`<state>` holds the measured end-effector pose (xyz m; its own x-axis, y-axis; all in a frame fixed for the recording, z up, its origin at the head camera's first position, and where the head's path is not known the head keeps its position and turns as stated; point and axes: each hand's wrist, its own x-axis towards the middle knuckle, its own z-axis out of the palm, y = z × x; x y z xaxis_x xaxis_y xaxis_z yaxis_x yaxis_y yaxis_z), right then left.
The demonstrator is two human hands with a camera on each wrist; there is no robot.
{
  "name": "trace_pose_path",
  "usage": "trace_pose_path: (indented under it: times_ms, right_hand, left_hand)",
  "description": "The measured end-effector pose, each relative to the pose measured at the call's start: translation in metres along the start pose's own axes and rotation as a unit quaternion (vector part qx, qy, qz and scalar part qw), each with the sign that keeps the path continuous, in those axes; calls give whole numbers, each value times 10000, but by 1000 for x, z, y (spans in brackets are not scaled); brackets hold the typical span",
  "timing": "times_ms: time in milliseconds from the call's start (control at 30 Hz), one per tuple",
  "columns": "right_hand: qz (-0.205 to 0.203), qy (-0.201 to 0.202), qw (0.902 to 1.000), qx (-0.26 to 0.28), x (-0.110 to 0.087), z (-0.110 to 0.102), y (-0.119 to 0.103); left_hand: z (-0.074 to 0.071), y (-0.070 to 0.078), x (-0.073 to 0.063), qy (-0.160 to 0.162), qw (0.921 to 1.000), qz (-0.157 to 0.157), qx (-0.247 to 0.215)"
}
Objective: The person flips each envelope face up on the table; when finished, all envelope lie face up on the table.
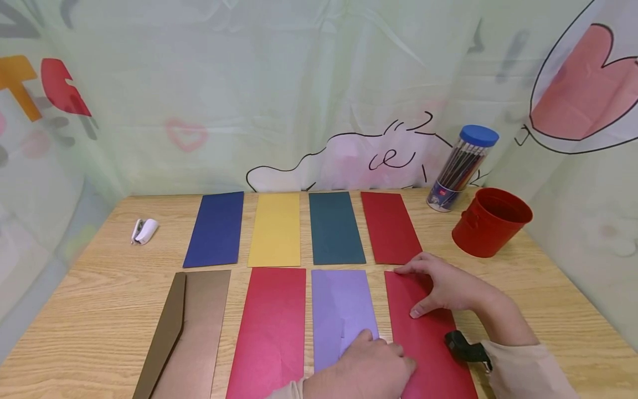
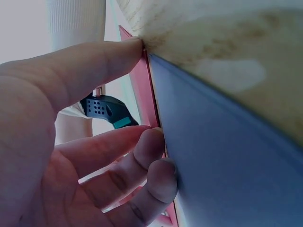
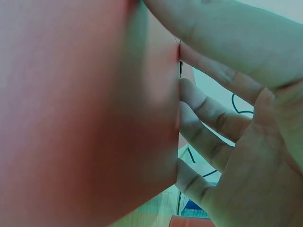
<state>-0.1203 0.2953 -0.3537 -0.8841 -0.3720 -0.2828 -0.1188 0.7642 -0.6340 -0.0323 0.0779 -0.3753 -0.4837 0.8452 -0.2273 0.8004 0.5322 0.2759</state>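
My right hand (image 1: 447,284) is spread over the far part of a red envelope (image 1: 423,354) at the front right. Its fingertips rest at the envelope's far end, and the thumb touches the upper face. In the right wrist view the fingertips (image 3: 189,92) line the red paper's edge. My left hand (image 1: 366,366) lies palm down across the near part of the lilac envelope (image 1: 329,316), fingers reaching toward the red envelope's left edge. Seen from the left wrist, its loosely bent fingertips (image 2: 161,179) touch along the edge between the lilac and red paper.
Left of these lie a crimson envelope (image 1: 271,327) and a brown envelope (image 1: 199,327) with its flap raised. Behind are blue (image 1: 215,230), yellow (image 1: 275,230), teal (image 1: 337,228) and red (image 1: 391,228) envelopes. A white stapler (image 1: 145,230), pencil jar (image 1: 462,169) and red bucket (image 1: 485,230) stand farther back.
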Motion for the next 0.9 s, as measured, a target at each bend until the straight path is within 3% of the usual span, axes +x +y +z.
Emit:
trace_pose_path:
  times_ms: [533, 800, 900]
  right_hand:
    - [175, -16, 9998, -39, -1, 2, -1]
    - [171, -127, 9997, -105, -1, 1, -2]
    - [76, -174, 9996, -202, 0, 0, -3]
  left_hand:
    - [2, -1, 2, 25, 9998, 81, 157]
    - [-8, -2, -4, -91, 9995, -168, -265]
    - [-19, -7, -16, 95, 9978, -298, -590]
